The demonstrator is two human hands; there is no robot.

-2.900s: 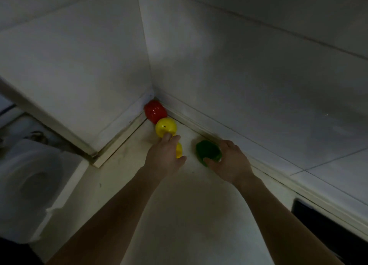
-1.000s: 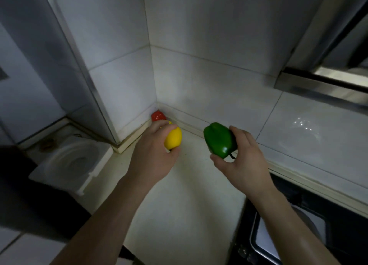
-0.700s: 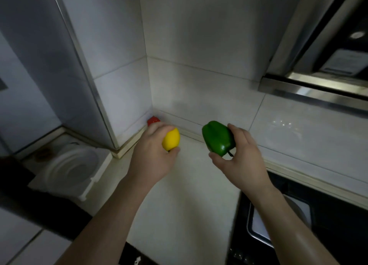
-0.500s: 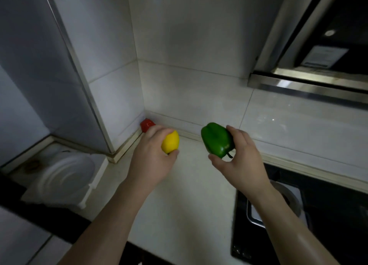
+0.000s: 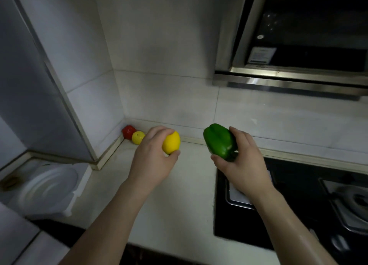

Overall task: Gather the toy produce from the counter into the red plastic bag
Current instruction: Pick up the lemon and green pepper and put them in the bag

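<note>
In the corner, a second yellow fruit (image 5: 138, 137) has reappeared.

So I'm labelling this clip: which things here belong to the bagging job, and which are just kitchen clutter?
Part of the job:
- lemon in the left hand
- green pepper in the right hand
- red toy and small yellow toy in the corner

Just lying about:
- stove
- range hood
- white plate

The red bag isn't in view.

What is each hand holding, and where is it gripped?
Left hand grips the yellow lemon around its side; right hand holds the green pepper by its lower end.
</note>
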